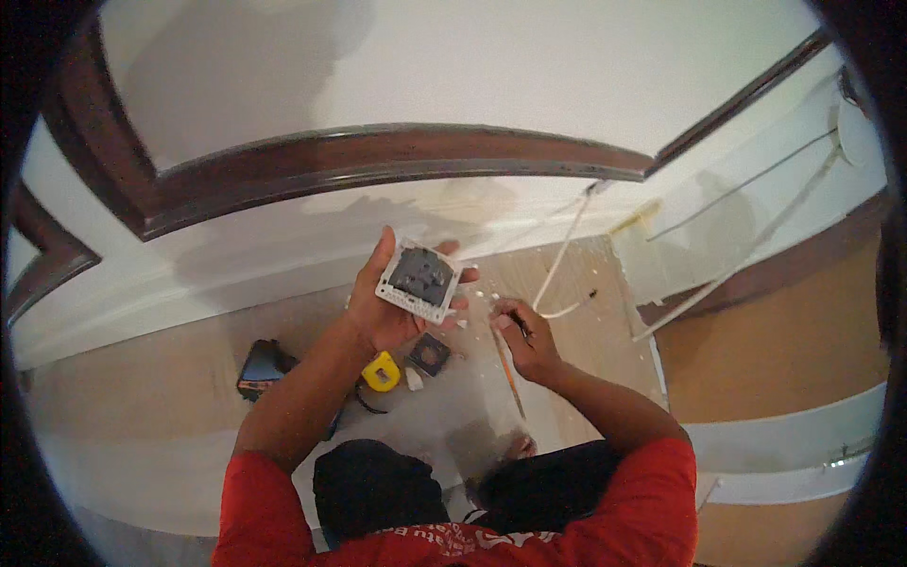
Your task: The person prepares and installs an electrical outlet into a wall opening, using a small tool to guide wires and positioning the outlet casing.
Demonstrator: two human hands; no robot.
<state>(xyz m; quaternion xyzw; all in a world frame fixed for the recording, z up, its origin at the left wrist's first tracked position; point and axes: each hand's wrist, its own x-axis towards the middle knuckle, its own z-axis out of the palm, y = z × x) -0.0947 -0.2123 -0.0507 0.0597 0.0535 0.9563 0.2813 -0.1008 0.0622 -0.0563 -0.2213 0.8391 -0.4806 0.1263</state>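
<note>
My left hand point(380, 300) is wrapped round the edges of a square electrical wall socket or switch plate point(420, 280). It has a white frame and a dark grey middle that faces up at me. To its right, my right hand point(525, 338) is curled with thumb and fingertips pinched together; whatever sits between them is too small to make out. A thin orange-brown stick or strip point(510, 376) runs just below those fingers, and I cannot tell whether they touch it. On the floor under the left hand lies a dark square frame piece point(430, 353).
Beside the dark piece are a yellow tape measure point(382, 372) and a small white fragment point(414, 379). A black bag or case point(264, 367) lies left of my forearm. From the wall a white cable point(564, 248) hangs to the floor. Brown moulding point(397, 151) crosses the wall; boards point(775, 350) stand right.
</note>
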